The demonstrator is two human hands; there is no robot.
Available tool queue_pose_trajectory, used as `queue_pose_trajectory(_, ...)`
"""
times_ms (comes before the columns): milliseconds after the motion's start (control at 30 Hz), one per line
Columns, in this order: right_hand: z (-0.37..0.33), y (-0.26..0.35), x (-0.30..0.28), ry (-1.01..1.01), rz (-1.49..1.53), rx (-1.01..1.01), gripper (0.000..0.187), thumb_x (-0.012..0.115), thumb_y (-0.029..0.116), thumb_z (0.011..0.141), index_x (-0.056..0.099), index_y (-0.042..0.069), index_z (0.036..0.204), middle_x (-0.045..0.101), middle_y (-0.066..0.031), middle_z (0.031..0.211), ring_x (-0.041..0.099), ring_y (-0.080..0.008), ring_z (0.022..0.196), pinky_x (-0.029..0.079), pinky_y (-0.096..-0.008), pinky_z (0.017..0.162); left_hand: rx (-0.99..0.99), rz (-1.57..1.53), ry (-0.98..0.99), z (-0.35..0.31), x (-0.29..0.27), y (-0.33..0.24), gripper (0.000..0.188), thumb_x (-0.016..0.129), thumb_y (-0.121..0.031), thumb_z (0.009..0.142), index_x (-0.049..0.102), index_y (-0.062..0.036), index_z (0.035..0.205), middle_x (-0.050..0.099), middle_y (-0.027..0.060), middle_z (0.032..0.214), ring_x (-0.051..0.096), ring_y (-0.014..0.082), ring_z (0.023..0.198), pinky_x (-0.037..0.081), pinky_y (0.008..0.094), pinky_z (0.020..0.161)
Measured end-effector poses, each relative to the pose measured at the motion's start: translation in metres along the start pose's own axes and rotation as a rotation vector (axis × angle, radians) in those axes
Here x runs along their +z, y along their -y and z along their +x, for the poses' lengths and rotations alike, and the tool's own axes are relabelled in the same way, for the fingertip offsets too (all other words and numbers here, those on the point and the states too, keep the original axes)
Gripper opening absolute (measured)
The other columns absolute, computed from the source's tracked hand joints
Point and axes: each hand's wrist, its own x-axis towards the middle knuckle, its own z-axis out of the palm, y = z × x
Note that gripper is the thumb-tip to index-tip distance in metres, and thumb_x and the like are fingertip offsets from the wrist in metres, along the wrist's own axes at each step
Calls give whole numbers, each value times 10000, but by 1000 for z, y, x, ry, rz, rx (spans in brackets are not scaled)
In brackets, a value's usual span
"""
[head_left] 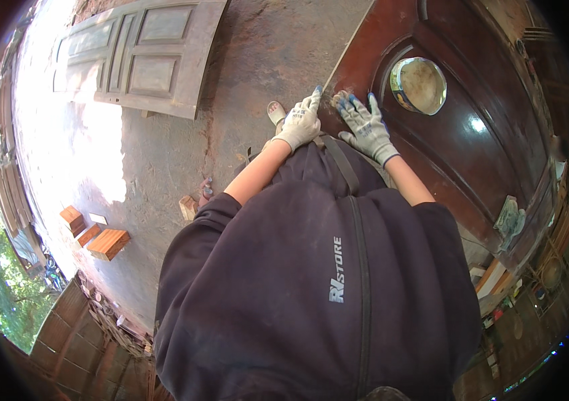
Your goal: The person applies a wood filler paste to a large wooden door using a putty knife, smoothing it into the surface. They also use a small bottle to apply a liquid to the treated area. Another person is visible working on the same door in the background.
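Here, glossy door (pixel 462 144) lies rightward; right hand (pixel 369 131) nearer, fingers splayed over it, ungripping. Left hand (pixel 299 124) beside edge, grip unclear.

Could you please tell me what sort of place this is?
Probably a woodworking workshop that deals with doors: there is a glossy dark-brown door, a dull grey-brown panelled door, and several cut wooden blocks.

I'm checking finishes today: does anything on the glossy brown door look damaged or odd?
Yes: beside the right hand, near the edge of the door, a pale, dull patch breaks the dark gloss. It could be worn finish or dust; I can't tell.
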Motion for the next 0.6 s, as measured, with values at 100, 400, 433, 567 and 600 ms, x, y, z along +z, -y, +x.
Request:
queue_pose_trajectory(100,1,7,6,-52,29,-52,699,518,570,924,399,215,1514,358,-11,1589,263,-185,1492,49,-596,1214,12,30,-22,0,1,-2,771,478,-105,822,238,-24,1550,539,234,1289,554,407,1146,404,512,1007)
queue_pose_trajectory(400,7,-5,6,-202,43,164,651,537,509,933,425,205,1498,368,-77,1579,331,-257,1462,75,-613,1195,43,21,-48,1,5,5,769,473,-98,820,235,-7,1546,544,240,1284,562,414,1124,413,496,998)
queue_pose_trajectory(433,10,-9,6,-218,58,193,671,531,506,939,416,157,1500,364,-83,1581,337,-248,1461,80,-613,1192,50,19,-53,1,6,5,770,473,-97,819,235,-8,1546,545,241,1284,562,414,1124,414,495,998)
queue_pose_trajectory(567,32,-10,13,-226,18,279,713,492,529,954,374,109,1518,338,-77,1598,316,-212,1474,67,-610,1196,29,19,-24,3,3,-2,764,470,-92,821,238,-4,1543,545,244,1290,561,418,1133,412,493,1005)
queue_pose_trajectory(600,36,-1,9,-174,4,231,718,486,535,954,369,110,1521,340,-75,1598,316,-213,1473,63,-608,1198,21,23,-27,1,4,2,761,468,-92,823,239,-3,1542,543,245,1295,561,418,1135,412,493,1005)
